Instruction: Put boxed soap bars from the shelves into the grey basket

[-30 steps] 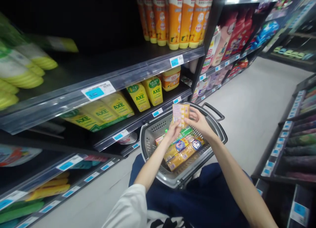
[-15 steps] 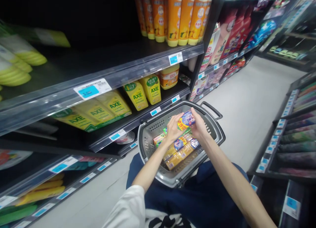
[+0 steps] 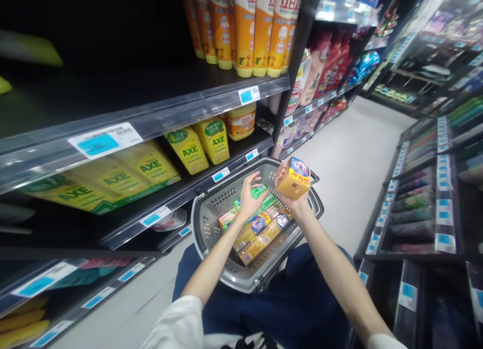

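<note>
My right hand [image 3: 292, 195] grips a yellow and blue soap pack [image 3: 293, 180] above the right side of a grey shopping basket [image 3: 202, 223]. Over the basket's middle, my left hand [image 3: 252, 195] is open, fingers apart and curved, with nothing in it. Below lie more yellow soap packs [image 3: 251, 248] with blue OMO labels, side by side on the basket floor. Green packs [image 3: 268, 200] show just past my left hand, partly hidden by it. A small white and orange box [image 3: 227, 218] rests by the basket's left wall.
Shelves on the left hold yellow AXE bottles [image 3: 187, 150] and orange bottles [image 3: 245, 31]. The aisle floor [image 3: 343, 132] runs off to the far right. A low rack [image 3: 411, 203] of packets lines the right side.
My left hand has let go of the soap pack and moved left. My right hand now holds the pack alone, turned so its yellow end shows. The view has shifted right.
</note>
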{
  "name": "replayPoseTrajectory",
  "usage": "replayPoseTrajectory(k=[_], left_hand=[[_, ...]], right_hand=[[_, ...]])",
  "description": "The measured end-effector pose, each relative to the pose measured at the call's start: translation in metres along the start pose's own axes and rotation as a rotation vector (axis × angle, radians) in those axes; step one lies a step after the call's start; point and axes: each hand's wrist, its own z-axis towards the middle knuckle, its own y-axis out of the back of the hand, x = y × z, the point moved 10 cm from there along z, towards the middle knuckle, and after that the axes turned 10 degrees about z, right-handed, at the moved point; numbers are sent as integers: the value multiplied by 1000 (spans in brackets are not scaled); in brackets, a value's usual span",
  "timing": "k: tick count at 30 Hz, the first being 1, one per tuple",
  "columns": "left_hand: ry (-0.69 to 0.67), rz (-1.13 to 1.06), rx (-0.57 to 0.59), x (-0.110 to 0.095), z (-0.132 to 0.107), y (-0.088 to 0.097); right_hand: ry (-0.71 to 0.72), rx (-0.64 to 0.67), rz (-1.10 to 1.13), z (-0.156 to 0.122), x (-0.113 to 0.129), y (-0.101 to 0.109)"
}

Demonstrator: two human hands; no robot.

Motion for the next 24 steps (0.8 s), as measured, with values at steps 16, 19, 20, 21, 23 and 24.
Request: replayPoseTrajectory(k=[16,19,20,21,23,24], left_hand=[[494,-649,372,8,-16,-40],[536,-663,399,11,-19,-41],[547,-668,417,11,-22,-43],[556,-670,442,12,-25,-47],[589,-667,506,14,-37,-57],[616,-665,535,16,-45,-63]], right_hand=[[-37,162,-669,-13,2,-26],[-211,79,-809,-12,-7,-19],[-243,23,-902,-12,-6,-12],[-260,-28,-1015,-10,-2,-5],[-213,-74,-1230,-5,11,6],[-162,-61,-1298,-1,17,8]])
